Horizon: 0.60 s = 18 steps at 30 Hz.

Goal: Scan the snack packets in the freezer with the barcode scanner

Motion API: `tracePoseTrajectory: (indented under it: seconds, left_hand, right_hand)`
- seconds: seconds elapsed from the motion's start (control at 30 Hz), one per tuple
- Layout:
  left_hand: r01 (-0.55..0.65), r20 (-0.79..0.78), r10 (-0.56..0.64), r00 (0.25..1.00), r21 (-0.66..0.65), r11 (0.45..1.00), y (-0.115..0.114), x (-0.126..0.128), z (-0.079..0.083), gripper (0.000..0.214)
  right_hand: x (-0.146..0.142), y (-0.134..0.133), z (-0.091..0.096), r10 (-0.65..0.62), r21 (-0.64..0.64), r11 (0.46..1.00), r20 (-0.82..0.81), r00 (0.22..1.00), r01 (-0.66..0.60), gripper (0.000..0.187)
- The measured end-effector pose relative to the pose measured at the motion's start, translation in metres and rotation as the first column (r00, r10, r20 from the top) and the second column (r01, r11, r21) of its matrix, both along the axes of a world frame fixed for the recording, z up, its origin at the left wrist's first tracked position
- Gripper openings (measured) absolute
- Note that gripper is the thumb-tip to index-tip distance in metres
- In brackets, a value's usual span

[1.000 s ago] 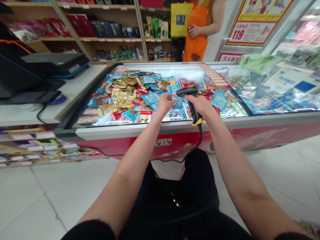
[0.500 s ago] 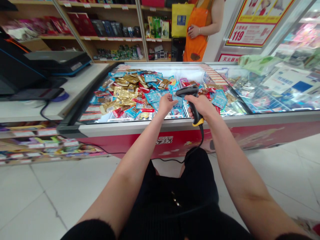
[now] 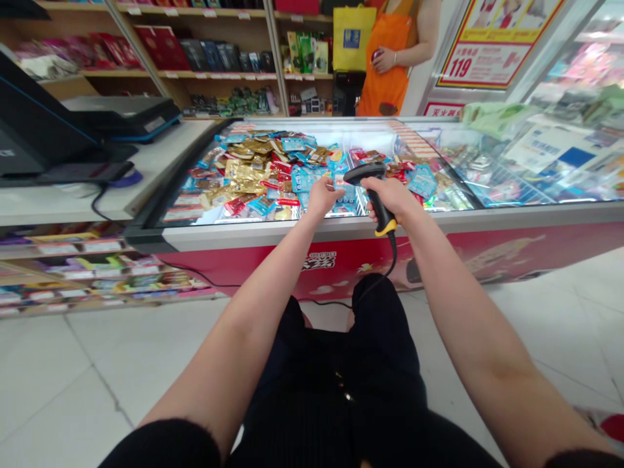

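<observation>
My right hand [image 3: 390, 198] is wrapped round the grip of a black-and-yellow barcode scanner [image 3: 385, 211], whose head points left toward my other hand. My left hand [image 3: 324, 197] has its fingers bent together at the near edge of a blue snack packet [image 3: 305, 181] and appears to pinch it; the exact contact is hidden behind the fingers. Both hands are above a glass-topped chest freezer [image 3: 234, 235]. Gold, red and blue packets [image 3: 246, 175] lie heaped there, left of and beyond my left hand.
The scanner's cable [image 3: 390, 270] hangs down past the freezer front and crosses my legs. At left, a counter [image 3: 160, 146] carries a dark machine [image 3: 43, 123] and a scale [image 3: 127, 114]. A person in an orange apron [image 3: 387, 65] stands behind the freezer. Shelves line the back.
The blue packet by my left hand has shifted slightly up and right and turned. My left hand has moved a little. The scanner stays in my right hand. The whole view has shifted slightly.
</observation>
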State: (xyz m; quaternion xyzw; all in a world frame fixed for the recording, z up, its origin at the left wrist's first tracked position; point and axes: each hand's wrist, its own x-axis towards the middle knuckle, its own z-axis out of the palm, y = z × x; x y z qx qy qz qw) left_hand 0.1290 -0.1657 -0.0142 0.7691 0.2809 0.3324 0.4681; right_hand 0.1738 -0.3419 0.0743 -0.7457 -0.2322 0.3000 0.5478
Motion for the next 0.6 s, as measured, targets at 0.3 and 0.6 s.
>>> tracePoseTrajectory:
  seconds: [0.3,0.6]
  left_hand:
    - [-0.023,-0.028,0.023,0.999,0.02,1.0,-0.009,-0.003,0.002,0.027]
    - [-0.037,-0.079,0.046,0.996,0.112,0.993,-0.01,-0.004,-0.003,0.03]
  right_hand:
    - [-0.001,0.0,0.005,0.046,-0.016,0.999,0.011,0.999,-0.046,0.018]
    - [-0.001,-0.002,0.007,0.089,-0.002,0.996,0.015,0.996,-0.089,0.019]
